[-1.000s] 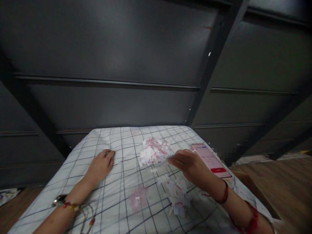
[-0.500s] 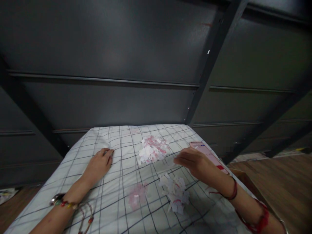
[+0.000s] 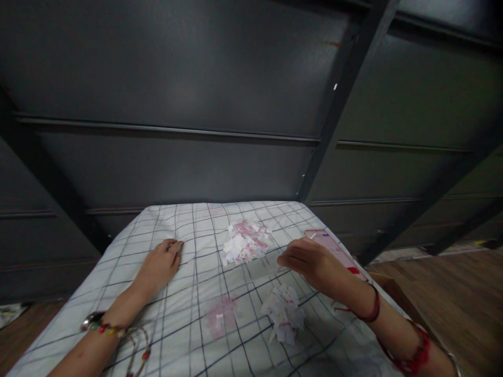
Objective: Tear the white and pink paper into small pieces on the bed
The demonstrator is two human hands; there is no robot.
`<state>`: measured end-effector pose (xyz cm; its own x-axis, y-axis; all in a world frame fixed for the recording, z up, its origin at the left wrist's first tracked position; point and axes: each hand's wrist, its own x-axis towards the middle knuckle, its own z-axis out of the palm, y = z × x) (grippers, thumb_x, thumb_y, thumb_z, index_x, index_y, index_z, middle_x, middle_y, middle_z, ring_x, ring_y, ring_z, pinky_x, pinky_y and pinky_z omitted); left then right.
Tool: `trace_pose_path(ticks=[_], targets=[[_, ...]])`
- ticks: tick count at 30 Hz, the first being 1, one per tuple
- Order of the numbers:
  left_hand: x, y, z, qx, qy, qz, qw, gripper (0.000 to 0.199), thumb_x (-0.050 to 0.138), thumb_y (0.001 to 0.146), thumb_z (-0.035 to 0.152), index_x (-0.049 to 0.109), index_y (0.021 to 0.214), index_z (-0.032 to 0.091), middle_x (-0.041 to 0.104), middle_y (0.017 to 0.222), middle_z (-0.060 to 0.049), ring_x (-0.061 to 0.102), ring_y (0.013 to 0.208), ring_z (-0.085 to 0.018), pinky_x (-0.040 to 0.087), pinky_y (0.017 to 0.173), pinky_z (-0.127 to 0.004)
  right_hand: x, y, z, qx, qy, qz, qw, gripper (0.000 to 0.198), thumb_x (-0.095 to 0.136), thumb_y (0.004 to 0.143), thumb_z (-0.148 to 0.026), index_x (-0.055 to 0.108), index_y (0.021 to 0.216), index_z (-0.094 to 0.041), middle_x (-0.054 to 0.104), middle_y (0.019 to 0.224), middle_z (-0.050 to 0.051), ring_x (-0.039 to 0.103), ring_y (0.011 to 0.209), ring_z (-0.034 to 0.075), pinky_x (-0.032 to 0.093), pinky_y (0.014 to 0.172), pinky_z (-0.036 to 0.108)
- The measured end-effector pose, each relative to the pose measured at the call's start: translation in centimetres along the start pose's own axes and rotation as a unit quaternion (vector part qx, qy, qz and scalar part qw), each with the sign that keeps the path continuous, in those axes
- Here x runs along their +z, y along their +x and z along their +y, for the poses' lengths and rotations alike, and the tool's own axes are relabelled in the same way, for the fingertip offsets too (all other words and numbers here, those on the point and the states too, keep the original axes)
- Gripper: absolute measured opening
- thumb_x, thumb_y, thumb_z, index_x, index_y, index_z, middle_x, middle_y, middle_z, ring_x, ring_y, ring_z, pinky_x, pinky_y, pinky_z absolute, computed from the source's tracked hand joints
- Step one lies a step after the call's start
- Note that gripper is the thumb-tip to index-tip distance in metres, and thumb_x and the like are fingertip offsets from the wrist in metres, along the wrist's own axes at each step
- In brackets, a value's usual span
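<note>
My left hand [image 3: 159, 264] lies palm down on the checked cloth [image 3: 183, 324], fingers loosely extended and a ring on one of them. It holds nothing. On the right, my right hand [image 3: 304, 259] hovers over the cloth with its fingertips pinched together. A faint pale scrap [image 3: 271, 270] shows at those fingertips, too blurred to make out fully. Beyond it, to the left, lies a heap of white and pink paper scraps [image 3: 245, 243]. A smaller pile of white scraps [image 3: 283, 314] is below the right hand. Left of that pile sits a translucent pink patch [image 3: 220, 317].
A phone with a lit pink screen [image 3: 334, 250] lies near the right edge, partly behind my right hand. Dark metal panels [image 3: 188, 167] stand against the far edge. A cardboard box [image 3: 387, 288] is below on the right, by the wooden floor [image 3: 451, 283].
My right hand has shifted slightly left, its fingers still pinched. The near white pile looks narrower at its upper left. My left hand has stayed where it was.
</note>
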<state>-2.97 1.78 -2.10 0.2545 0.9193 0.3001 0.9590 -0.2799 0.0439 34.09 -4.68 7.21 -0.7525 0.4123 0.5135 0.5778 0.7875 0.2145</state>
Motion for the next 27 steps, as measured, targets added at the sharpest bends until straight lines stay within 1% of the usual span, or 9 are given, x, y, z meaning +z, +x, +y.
trace_pose_path(ticks=[4, 8, 11, 13, 15, 17, 22, 25, 27], targets=[[0.1, 0.0, 0.0, -0.004, 0.003, 0.006, 1.0, 0.038, 0.033, 0.083, 0.024, 0.056, 0.111, 0.011, 0.055, 0.11, -0.015, 0.056, 0.094, -0.025, 0.044, 0.088, -0.038, -0.6, -0.8, 0.0, -0.02, 0.029, -0.015, 0.999, 0.025, 0.036, 0.09, -0.009, 0.06, 0.087, -0.016, 0.059, 0.071, 0.003, 0.052, 0.068, 0.014, 0.043, 0.063, 0.027], [0.0, -0.1, 0.0, -0.005, 0.002, 0.001, 1.0, 0.039, 0.033, 0.083, 0.023, 0.055, 0.112, 0.01, 0.055, 0.111, -0.016, 0.056, 0.095, -0.025, 0.044, 0.088, -0.038, -1.3, -1.0, 0.6, 0.007, 0.047, -0.002, 0.999, 0.033, 0.032, 0.084, 0.001, 0.059, 0.093, -0.016, 0.061, 0.077, 0.004, 0.053, 0.073, 0.014, 0.045, 0.066, 0.028], [-0.2, -0.1, 0.2, -0.007, 0.01, -0.01, 1.0, 0.041, 0.031, 0.084, 0.022, 0.055, 0.113, 0.006, 0.054, 0.113, -0.018, 0.056, 0.096, -0.026, 0.043, 0.089, -0.038, -0.6, -0.3, 0.9, 0.052, 0.043, -0.015, 0.998, 0.039, 0.031, 0.079, 0.004, 0.058, 0.098, -0.018, 0.061, 0.08, 0.003, 0.053, 0.073, 0.014, 0.045, 0.066, 0.029], [-0.2, -0.1, 0.2, -0.006, 0.009, -0.01, 1.0, 0.04, 0.03, 0.085, 0.021, 0.055, 0.113, 0.006, 0.054, 0.112, -0.018, 0.056, 0.096, -0.026, 0.043, 0.089, -0.039, 0.2, 0.5, 0.8, 0.078, 0.028, -0.038, 0.996, 0.041, 0.032, 0.078, 0.004, 0.057, 0.101, -0.018, 0.06, 0.078, 0.002, 0.052, 0.072, 0.014, 0.044, 0.065, 0.029], [-0.3, -0.1, 0.3, -0.005, 0.004, -0.006, 1.0, 0.039, 0.031, 0.085, 0.02, 0.055, 0.113, 0.006, 0.055, 0.112, -0.018, 0.056, 0.096, -0.025, 0.043, 0.089, -0.039, 0.9, 1.4, 0.8, 0.088, 0.018, -0.065, 0.994, 0.041, 0.035, 0.077, 0.003, 0.056, 0.104, -0.019, 0.059, 0.076, 0.001, 0.052, 0.071, 0.014, 0.044, 0.063, 0.028], [-0.3, -0.2, 0.3, -0.009, 0.001, -0.006, 1.0, 0.038, 0.033, 0.084, 0.018, 0.055, 0.113, 0.007, 0.054, 0.112, -0.017, 0.056, 0.095, -0.024, 0.044, 0.088, -0.038, 1.3, 2.2, 0.9, 0.078, 0.03, -0.09, 0.992, 0.04, 0.037, 0.078, 0.002, 0.056, 0.106, -0.021, 0.058, 0.075, 0.001, 0.052, 0.071, 0.014, 0.045, 0.064, 0.027], [-0.1, -0.3, 0.2, -0.02, -0.001, 0.005, 1.0, 0.035, 0.036, 0.083, 0.014, 0.055, 0.113, 0.009, 0.055, 0.112, -0.015, 0.056, 0.098, -0.022, 0.043, 0.09, -0.036, 1.3, 3.0, 2.4, 0.039, 0.083, -0.102, 0.991, 0.028, 0.039, 0.085, -0.005, 0.058, 0.097, -0.022, 0.06, 0.076, 0.0, 0.055, 0.073, 0.012, 0.045, 0.069, 0.026], [0.1, -0.4, 0.2, -0.015, 0.003, 0.011, 1.0, 0.034, 0.037, 0.084, 0.014, 0.055, 0.112, 0.01, 0.055, 0.112, -0.014, 0.055, 0.098, -0.022, 0.043, 0.09, -0.036, 1.4, 2.5, 3.8, 0.03, 0.089, -0.109, 0.99, 0.016, 0.044, 0.085, -0.011, 0.057, 0.086, -0.021, 0.06, 0.072, -0.001, 0.056, 0.069, 0.012, 0.044, 0.063, 0.025], [0.2, -0.4, 0.2, -0.015, 0.005, 0.017, 1.0, 0.034, 0.037, 0.083, 0.014, 0.056, 0.112, 0.01, 0.055, 0.111, -0.014, 0.056, 0.097, -0.022, 0.043, 0.089, -0.036, 1.5, 2.1, 4.6, 0.03, 0.082, -0.108, 0.99, 0.017, 0.044, 0.085, -0.011, 0.056, 0.077, -0.02, 0.059, 0.068, -0.002, 0.056, 0.063, 0.012, 0.043, 0.058, 0.024]])
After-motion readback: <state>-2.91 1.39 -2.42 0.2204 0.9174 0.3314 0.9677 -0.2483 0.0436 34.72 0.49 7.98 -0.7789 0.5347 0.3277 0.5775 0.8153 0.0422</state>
